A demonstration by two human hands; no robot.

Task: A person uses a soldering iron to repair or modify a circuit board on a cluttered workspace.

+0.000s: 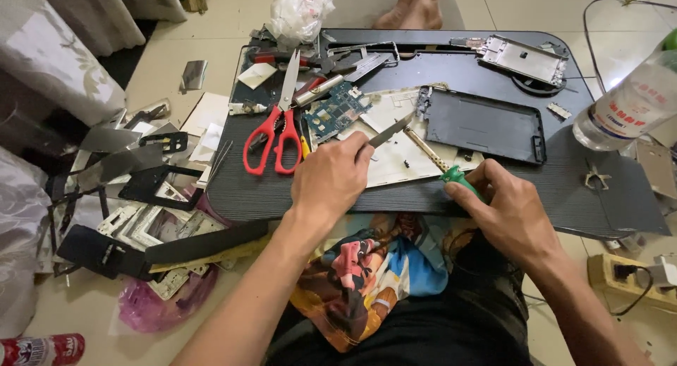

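Bright, even indoor light from above, slightly warm. Soft, short shadows under left hand point(330, 177) and right hand point(509, 212). Glare patch on dark tabletop point(493, 70) and on plastic bottle point(627, 101) at right edge. Centre sharp; corners stretched by wide-angle lens, slightly soft.

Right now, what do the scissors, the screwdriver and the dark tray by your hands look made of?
Scissors: bright metal blades, glossy red handles, likely plastic. Screwdriver in the right hand: brassy metal shaft, green handle, probably plastic. Dark tray: matte dark grey, looks like moulded plastic.
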